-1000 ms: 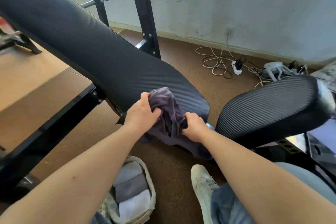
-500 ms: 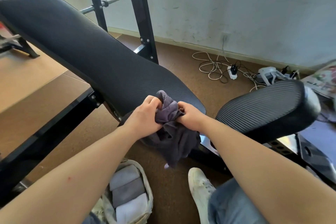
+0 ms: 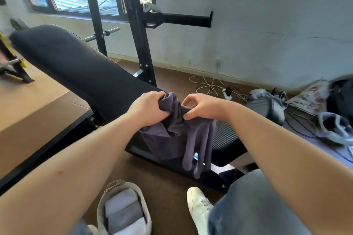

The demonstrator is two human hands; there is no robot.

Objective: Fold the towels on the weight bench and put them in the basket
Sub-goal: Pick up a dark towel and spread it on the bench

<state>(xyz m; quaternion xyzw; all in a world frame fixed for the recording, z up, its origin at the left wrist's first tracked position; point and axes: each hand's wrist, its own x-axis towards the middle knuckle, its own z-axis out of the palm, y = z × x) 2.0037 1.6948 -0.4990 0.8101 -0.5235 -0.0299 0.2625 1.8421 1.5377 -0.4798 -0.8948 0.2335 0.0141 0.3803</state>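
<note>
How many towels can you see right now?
4. The dark purple towel hangs from the left hand and right hand; folded in the basket lie a pale towel, grey towel and white towel. More may be hidden underneath.

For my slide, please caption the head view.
Left hand and right hand grip a crumpled dark towel at the weight bench.
</note>
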